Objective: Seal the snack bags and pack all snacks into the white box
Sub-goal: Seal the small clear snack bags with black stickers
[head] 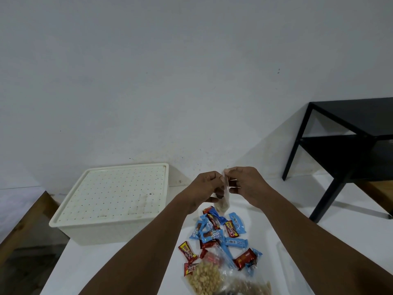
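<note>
Box (110,204), white with its dotted lid on, sits at the left of the bench (119,265); right of it the left hand (207,186) and right hand (247,184) hold a small clear snack bag (224,201) upright above the bench, fingers of both pinching its top edge; below lie loose red and blue candy wrappers (223,235) and a bag of peanuts (205,277); farthest right stands a black side table (350,133).

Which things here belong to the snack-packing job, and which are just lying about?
Part of the job:
small clear bag, pinched by left hand and right hand
white box, lid on
wrapped sweets
bag of nuts

Just lying about:
black side table
wooden bench
</note>
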The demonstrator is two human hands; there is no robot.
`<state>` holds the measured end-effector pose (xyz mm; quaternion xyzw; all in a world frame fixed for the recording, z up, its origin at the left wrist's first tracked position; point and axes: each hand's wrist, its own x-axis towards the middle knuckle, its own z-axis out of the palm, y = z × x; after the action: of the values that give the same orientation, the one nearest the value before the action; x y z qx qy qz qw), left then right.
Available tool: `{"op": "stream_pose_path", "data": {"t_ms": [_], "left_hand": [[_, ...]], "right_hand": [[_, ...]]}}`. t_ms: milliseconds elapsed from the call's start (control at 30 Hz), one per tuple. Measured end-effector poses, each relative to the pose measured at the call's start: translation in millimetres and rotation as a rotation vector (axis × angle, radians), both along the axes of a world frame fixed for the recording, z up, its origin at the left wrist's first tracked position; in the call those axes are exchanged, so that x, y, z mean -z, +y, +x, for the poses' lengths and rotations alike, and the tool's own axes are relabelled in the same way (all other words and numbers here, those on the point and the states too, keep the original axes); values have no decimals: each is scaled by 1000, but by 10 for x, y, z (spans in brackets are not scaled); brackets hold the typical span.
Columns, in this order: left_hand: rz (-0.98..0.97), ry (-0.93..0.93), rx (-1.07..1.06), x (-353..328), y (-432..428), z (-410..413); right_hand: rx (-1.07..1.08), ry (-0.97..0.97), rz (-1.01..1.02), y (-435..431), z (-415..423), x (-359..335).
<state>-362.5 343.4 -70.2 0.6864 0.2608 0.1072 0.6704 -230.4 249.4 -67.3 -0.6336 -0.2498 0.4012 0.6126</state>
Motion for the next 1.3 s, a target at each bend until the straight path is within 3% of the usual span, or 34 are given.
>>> {"op": "stream_pose_path", "data": {"t_ms": [100, 267, 433, 500, 633, 733, 933, 1133, 1300], "left_hand": [[31, -2, -93, -9, -24, 46], [516, 2, -295, 142, -129, 93], [685, -49, -308, 285, -243, 66], [602, -71, -334, 265, -231, 67], [159, -84, -287, 164, -129, 37], [35, -87, -270, 130, -129, 21], [259, -57, -309, 192, -151, 52], [147, -50, -265, 145, -97, 65], [487, -49, -279, 200, -59, 100]], "right_hand": [[49, -59, -17, 18, -37, 13], [157, -181, -54, 55, -51, 49], [228, -185, -27, 68, -30, 13], [239, -183, -25, 72, -11, -5], [246, -180, -18, 61, 23, -69], [236, -157, 0, 38, 16, -92], [203, -139, 8, -26, 12, -42], [157, -213, -14, 7, 108, -90], [153, -236, -26, 22, 157, -39]]}}
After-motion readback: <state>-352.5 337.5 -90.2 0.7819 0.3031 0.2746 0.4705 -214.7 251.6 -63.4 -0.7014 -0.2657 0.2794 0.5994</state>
